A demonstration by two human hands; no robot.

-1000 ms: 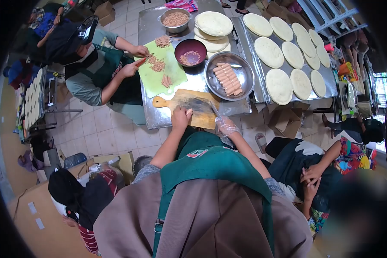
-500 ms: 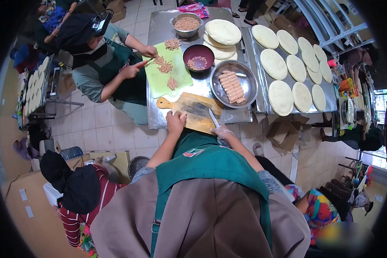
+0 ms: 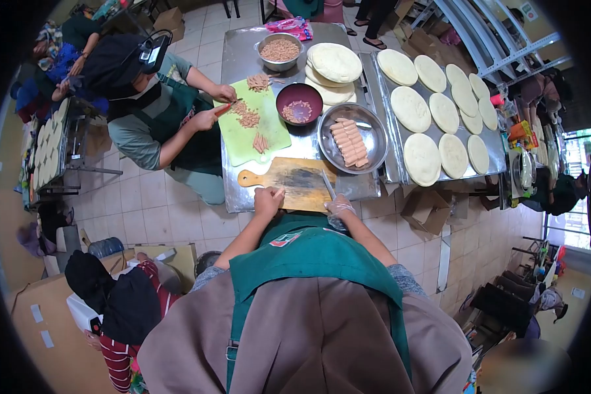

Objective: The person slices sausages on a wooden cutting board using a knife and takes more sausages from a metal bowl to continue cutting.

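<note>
My left hand [image 3: 268,200], bare, is closed at the lower left edge of the wooden cutting board [image 3: 294,172]; whether it pinches anything is too small to see. In a clear plastic glove, my right hand [image 3: 339,207] grips a knife [image 3: 328,184] at the board's right side, its blade pointing up and left over the board. The board has a dark worn patch and no food on it. Just beyond it, a steel bowl [image 3: 376,142] holds a row of sausages [image 3: 349,142]. A maroon bowl [image 3: 311,97] contains small chopped pieces.
A co-worker at the left cuts sausage on a green board [image 3: 243,145]. A metal pot [image 3: 280,64] of chopped pieces stands behind. Round flatbreads [image 3: 335,63] are stacked on the table, and more lie on a tray [image 3: 433,131] at right. Another person in stripes is at lower left.
The view has shifted. My left hand stays by the board and my right hand still has the knife. The person seen at the lower right one second ago is almost out of view.
</note>
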